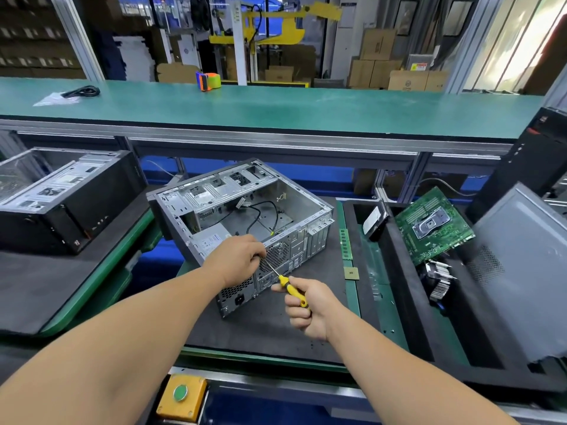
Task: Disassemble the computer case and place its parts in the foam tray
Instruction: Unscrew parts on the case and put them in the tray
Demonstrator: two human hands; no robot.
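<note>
The computer case [245, 222] lies open on its side on a dark mat [270, 329], directly under and beyond both hands, its rear panel with the round fan grille facing the person. Inside it are loose black and yellow cables and a grey power supply [211, 239] just beyond the left hand.

The left hand [237, 259] rests on the upper edge of the rear panel, its fingers curled tight around the tip end of the screwdriver's metal shaft, right at the fan grille. The right hand [306, 308] is closed in a fist around the yellow handle of the 1 screwdriver [287, 285], thumb lying along the handle, with the shaft slanting up and left toward the left hand.

To the right of the right hand sits the foam tray [399, 286], black, with long slots. Between the case and the tray lie 1 green memory stick [345, 243] and, nearer the right hand, 1 small square processor chip [351, 273]. In the tray, farther right, are 1 hard drive [374, 222] standing on edge, 1 green motherboard [432, 225] tilted against the foam, 1 finned cooler [437, 280] below it, and 1 grey side panel [521, 271] leaning at the far right.

To the left of the left arm is 1 second computer case [64, 197], black, also on its side. Near the person's left forearm is 1 yellow box with a green button [181, 394]. On the green shelf [276, 105] well beyond the hands are 1 tape dispenser [208, 81] and 1 black cable [82, 92].
</note>
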